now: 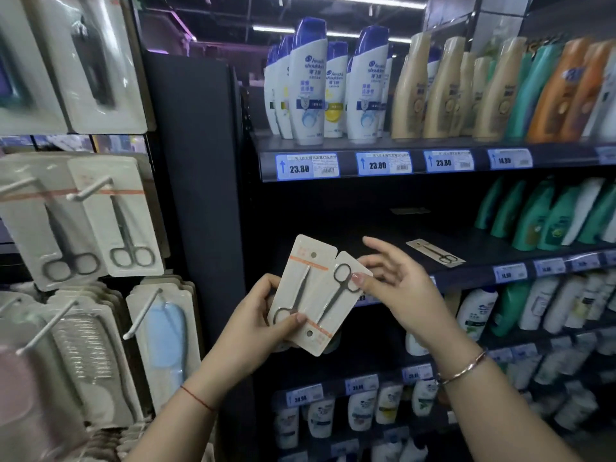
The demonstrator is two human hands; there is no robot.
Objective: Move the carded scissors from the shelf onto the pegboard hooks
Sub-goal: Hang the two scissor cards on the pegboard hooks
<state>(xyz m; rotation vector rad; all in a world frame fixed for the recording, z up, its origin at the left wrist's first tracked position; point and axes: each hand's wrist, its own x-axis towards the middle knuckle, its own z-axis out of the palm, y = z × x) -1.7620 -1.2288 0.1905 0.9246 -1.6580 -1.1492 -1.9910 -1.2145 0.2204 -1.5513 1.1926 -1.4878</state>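
Note:
Two carded scissors are held in front of the dark shelf. My left hand (263, 315) grips the bottom of the upright card (301, 275), thumb over its handles. The second card (336, 310) lies upside down, overlapping it. My right hand (393, 278) pinches that card's top right edge with thumb and fingertips, other fingers spread. One more carded scissors (435, 252) lies flat on the shelf (473, 271) to the right. On the pegboard at left, two carded scissors (121, 218) hang on white hooks (88, 190).
Shampoo bottles (333, 85) fill the upper shelf, green bottles (540, 218) stand at the right of the middle shelf. Lower pegboard hooks (143, 311) carry combs and a blue item. A dark upright panel (200, 211) separates pegboard and shelves.

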